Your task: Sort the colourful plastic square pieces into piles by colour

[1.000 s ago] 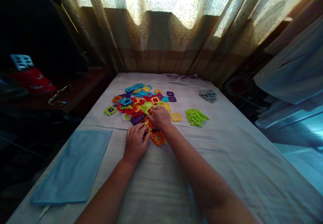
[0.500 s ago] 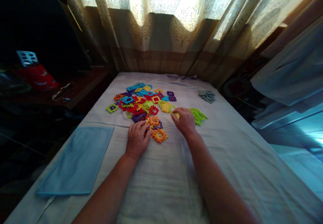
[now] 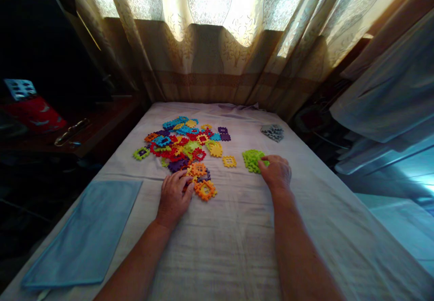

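Fingers slightly spread, my left hand (image 3: 174,197) rests at the near edge of a mixed pile of plastic pieces, touching orange and yellow ones (image 3: 198,169). An orange piece (image 3: 205,190) lies just right of its fingertips. My right hand (image 3: 277,172) is at the right side of a green pile (image 3: 251,160), thumb and fingers pinched together at its edge; what they hold is too small to make out. A yellow window-like piece (image 3: 229,161) lies between the two piles. Red pieces (image 3: 199,154) and blue pieces (image 3: 175,122) fill the mixed pile.
A grey pile (image 3: 272,132) lies at the back right of the white-covered table (image 3: 233,251). A blue cloth-like pad (image 3: 84,233) covers the front left. Beyond the left edge, a dark desk holds a red container (image 3: 35,113). A curtain (image 3: 203,66) hangs behind.
My right hand has moved right from the yellow pieces to the green pile. The yellow window-like piece now shows uncovered. My left hand remains at the mixed pile. The view has shifted slightly.
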`<state>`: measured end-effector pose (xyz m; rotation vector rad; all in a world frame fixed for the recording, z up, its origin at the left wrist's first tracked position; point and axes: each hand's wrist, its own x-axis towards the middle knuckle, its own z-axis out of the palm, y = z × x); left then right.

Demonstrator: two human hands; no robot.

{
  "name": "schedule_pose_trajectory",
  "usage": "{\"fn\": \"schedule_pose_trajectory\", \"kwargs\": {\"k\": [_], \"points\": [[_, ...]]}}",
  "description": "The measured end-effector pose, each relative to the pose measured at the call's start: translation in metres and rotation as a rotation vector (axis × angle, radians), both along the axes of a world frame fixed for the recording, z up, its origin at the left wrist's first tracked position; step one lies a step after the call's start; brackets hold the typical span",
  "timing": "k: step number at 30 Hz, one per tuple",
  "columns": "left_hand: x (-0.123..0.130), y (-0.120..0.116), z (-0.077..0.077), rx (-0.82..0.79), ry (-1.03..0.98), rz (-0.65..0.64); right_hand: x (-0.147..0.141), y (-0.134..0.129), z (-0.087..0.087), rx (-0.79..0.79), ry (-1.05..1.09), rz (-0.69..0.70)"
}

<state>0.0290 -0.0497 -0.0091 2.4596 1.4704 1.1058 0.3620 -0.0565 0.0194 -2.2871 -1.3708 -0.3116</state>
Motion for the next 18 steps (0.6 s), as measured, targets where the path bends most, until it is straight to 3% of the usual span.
{"fn": "schedule_pose_trajectory", "kwargs": {"k": [4, 7, 10, 13, 18], "points": [[-0.002, 0.003, -0.001, -0.008, -0.078, 0.005, -0.014, 0.005, 0.009, 0.049, 0.004, 0.058], [-0.004, 0.005, -0.001, -0.027, -0.126, 0.014, -0.042, 0.017, 0.013, 0.050, 0.022, 0.196], [-0.005, 0.006, 0.001, -0.039, -0.164, 0.013, -0.077, 0.036, 0.011, -0.027, 0.061, 0.323], [-0.004, 0.008, 0.003, -0.025, -0.219, 0.035, -0.106, 0.058, 0.004, -0.118, 0.103, 0.355], [-0.002, 0.012, 0.009, 0.027, -0.197, 0.026, -0.121, 0.078, -0.001, -0.201, 0.109, 0.387]]}}
